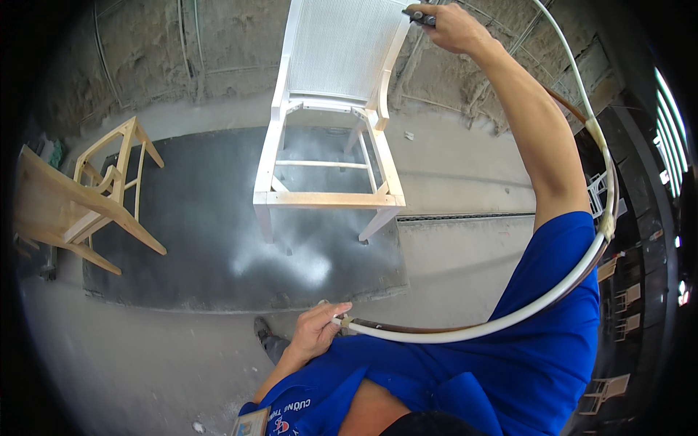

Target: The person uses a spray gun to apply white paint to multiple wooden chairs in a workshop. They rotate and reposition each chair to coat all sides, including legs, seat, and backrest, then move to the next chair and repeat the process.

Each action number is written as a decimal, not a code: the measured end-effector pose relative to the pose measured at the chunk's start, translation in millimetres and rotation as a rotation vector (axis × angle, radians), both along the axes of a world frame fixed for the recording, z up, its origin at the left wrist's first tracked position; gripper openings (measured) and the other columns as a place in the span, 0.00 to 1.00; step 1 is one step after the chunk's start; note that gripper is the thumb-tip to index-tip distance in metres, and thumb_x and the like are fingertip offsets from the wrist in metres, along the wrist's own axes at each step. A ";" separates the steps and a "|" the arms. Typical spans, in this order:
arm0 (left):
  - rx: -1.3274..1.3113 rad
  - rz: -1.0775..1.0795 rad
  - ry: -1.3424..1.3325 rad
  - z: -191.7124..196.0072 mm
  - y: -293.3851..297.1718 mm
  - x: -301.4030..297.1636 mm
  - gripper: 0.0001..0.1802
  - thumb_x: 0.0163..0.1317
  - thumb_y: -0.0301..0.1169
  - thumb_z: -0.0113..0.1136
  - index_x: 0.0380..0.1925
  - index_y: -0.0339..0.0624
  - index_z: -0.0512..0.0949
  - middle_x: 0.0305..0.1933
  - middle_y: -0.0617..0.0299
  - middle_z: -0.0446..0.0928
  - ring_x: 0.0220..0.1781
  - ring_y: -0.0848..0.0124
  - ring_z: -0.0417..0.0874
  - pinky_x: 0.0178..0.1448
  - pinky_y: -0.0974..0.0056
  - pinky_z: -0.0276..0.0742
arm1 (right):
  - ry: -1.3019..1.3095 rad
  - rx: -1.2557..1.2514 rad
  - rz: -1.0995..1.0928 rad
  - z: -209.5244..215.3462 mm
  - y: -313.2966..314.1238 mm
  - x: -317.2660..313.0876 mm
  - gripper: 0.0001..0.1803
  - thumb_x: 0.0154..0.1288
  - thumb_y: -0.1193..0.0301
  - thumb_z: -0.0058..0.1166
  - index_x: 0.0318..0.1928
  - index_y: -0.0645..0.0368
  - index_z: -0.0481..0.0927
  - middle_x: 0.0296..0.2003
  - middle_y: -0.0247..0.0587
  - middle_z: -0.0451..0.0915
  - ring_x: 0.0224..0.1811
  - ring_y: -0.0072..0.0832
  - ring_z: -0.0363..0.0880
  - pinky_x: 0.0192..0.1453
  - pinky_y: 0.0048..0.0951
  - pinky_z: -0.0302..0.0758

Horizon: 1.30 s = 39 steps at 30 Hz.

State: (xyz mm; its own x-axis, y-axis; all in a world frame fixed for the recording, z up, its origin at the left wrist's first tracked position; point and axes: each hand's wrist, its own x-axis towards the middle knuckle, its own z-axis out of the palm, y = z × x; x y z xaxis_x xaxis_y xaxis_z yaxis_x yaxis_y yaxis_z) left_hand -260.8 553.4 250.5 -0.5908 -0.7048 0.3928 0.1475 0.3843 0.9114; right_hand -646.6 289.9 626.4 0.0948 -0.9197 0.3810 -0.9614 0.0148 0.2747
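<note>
A wooden chair frame [342,198] stands on a dark mat, its woven back [331,62] coated white and its seat rails partly bare wood. The top of the back is cut off by the picture's edge. At the back's right edge, my right hand [458,27] is closed around what looks like a dark metal spray gun [422,16], only partly visible. Low in front of my body, my left hand [314,330] is closed on a white hose [436,336] and a thinner brown one beside it. The hoses loop up past my right arm.
The dark mat [196,211] carries white overspray. Two bare wooden chairs [134,156] stand at left, the nearer one's back [54,192] reaching toward me. Behind rises a stained wall [240,51]. A floor slot [465,216] runs right. More chairs [607,392] stand far right.
</note>
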 end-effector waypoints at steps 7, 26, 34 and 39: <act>-0.009 0.038 -0.013 -1.4 28.1 -19.2 0.25 0.56 0.20 0.67 0.56 0.42 0.84 0.43 0.52 0.86 0.39 0.56 0.87 0.45 0.59 0.82 | -0.081 0.436 0.252 -82.7 5.0 6.9 0.27 0.63 0.73 0.60 0.64 0.49 0.83 0.44 0.42 0.90 0.44 0.36 0.88 0.56 0.37 0.83; 0.119 -0.058 -0.120 -8.9 9.1 -17.7 0.20 0.64 0.23 0.66 0.57 0.40 0.83 0.49 0.48 0.86 0.46 0.53 0.88 0.49 0.59 0.83 | -0.258 -0.312 -0.042 -12.6 41.6 -109.6 0.26 0.66 0.74 0.59 0.65 0.47 0.81 0.48 0.47 0.89 0.51 0.36 0.89 0.61 0.34 0.81; 0.222 -0.203 -0.253 -25.4 36.3 -94.8 0.15 0.69 0.23 0.60 0.55 0.43 0.81 0.52 0.51 0.83 0.55 0.49 0.84 0.59 0.57 0.80 | -0.358 -0.275 0.226 -48.9 117.7 -149.7 0.25 0.67 0.75 0.59 0.65 0.51 0.81 0.48 0.45 0.90 0.51 0.34 0.88 0.61 0.34 0.81; 0.180 -0.215 -0.258 -59.9 64.7 -204.8 0.15 0.69 0.23 0.60 0.54 0.42 0.79 0.57 0.49 0.81 0.59 0.48 0.82 0.62 0.55 0.78 | -0.595 0.223 0.408 -140.5 184.4 -202.1 0.26 0.66 0.75 0.63 0.64 0.45 0.82 0.55 0.46 0.87 0.48 0.38 0.89 0.58 0.38 0.82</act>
